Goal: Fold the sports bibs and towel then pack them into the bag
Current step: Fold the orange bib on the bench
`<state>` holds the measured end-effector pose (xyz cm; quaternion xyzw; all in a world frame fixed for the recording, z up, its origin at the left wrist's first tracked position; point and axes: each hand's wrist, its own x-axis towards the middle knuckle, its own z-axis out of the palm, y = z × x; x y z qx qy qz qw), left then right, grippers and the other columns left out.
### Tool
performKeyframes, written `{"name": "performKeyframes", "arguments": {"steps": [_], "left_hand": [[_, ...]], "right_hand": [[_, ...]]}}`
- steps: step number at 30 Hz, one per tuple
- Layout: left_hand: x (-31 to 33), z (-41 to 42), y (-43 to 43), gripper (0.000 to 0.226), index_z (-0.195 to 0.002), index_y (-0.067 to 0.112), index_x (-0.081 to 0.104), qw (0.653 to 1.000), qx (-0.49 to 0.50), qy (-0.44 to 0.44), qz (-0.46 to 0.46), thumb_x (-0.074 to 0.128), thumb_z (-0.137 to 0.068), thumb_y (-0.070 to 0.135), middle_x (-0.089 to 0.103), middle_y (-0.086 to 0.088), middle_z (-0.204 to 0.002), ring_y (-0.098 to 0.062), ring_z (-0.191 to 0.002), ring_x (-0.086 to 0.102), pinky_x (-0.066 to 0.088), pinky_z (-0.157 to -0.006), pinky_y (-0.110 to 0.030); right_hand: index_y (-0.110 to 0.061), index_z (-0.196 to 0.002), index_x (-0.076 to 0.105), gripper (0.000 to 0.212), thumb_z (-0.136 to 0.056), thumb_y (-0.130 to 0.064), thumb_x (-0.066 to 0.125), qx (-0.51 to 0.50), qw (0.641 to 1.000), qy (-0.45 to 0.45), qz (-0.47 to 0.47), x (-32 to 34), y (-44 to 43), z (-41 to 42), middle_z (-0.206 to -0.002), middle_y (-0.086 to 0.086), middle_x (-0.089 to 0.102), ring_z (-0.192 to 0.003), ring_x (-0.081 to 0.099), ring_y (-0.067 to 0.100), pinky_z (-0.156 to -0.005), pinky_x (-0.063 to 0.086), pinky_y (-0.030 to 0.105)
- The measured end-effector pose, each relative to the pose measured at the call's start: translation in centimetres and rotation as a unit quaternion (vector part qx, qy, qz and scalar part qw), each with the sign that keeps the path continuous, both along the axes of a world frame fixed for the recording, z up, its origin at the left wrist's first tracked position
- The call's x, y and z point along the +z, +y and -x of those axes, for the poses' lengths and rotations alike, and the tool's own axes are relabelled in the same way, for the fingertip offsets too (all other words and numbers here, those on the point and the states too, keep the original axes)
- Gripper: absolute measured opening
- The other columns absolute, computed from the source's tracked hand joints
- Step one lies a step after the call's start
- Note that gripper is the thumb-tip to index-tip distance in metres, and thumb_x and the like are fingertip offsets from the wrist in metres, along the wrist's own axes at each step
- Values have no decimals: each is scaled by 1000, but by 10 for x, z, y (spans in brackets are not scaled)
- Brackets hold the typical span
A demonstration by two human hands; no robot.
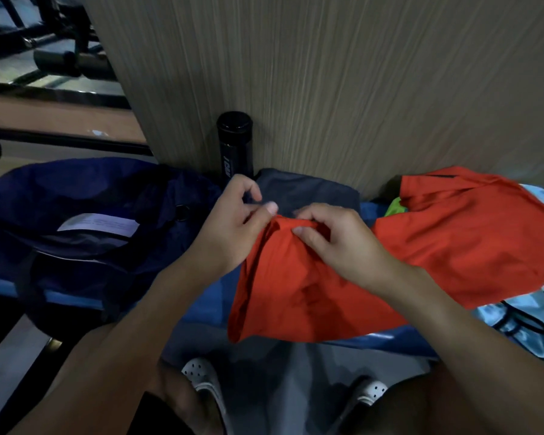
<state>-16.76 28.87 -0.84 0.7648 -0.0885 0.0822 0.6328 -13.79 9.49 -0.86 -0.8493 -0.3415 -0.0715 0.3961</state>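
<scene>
An orange sports bib (296, 293) hangs over the front edge of a blue bench (201, 306). My left hand (233, 227) pinches its top edge at the left, and my right hand (336, 237) grips the same edge just to the right. The bib spreads on to the right over other cloth (468, 227). A dark grey towel (311, 191) lies flat behind my hands. A navy bag (76, 221) sits open at the left of the bench, a white label showing inside.
A black bottle (234, 146) stands against the wood-grain wall panel (327, 73) behind the towel. A green piece (394, 205) and light blue bibs (522, 328) lie at the right under the orange cloth. My feet in white clogs (201, 381) are below the bench.
</scene>
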Motion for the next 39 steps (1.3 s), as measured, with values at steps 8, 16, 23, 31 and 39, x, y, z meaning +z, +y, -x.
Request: {"name": "performKeyframes", "arguments": {"steps": [8, 16, 23, 31, 39], "left_hand": [[-9, 12, 3, 48, -108, 30, 41, 998, 59, 29, 10, 71, -87, -1, 66, -23, -81, -34, -70, 66, 57, -69, -52], [-41, -16, 12, 59, -142, 18, 32, 970, 170, 27, -170, 46, -91, -10, 56, -3, -119, -16, -112, 56, 45, -100, -31], [-103, 9, -16, 30, -115, 16, 61, 899, 50, -54, -431, 45, -89, 18, 55, -5, -114, -28, -103, 54, 47, -94, -46], [-119, 25, -5, 69, -155, 43, 7, 766, -96, 81, -631, 3, -88, 57, -2, -2, -167, -27, -153, -2, 1, -123, -43], [-105, 27, -15, 55, -141, 39, 40, 795, -52, 64, -600, 31, -90, 56, 31, -3, -153, -29, -141, 31, 33, -109, -49]], "right_hand": [[-16, -94, 67, 8, -87, -15, 71, -27, 999, 19, -10, 0, 17, -15, -85, -8, 67, -82, 63, 6, -78, 50, 24], [-23, -127, 51, 50, -80, -17, 68, -154, 980, -41, 117, -46, -16, -2, -112, -4, 57, -107, 54, 23, -90, 44, 45], [-25, -107, 61, 25, -86, -39, 61, -194, 919, 14, 344, -102, -62, 34, -108, -2, 59, -105, 56, 27, -84, 42, 43], [-29, -123, 61, 57, -81, -57, 36, -202, 863, 4, 463, -115, -73, 61, -126, 9, 60, -108, 60, 34, -73, 53, 56], [-24, -113, 64, 48, -83, -52, 39, -247, 854, -17, 457, -110, -71, 69, -115, 12, 61, -93, 59, 35, -67, 49, 49]]}}
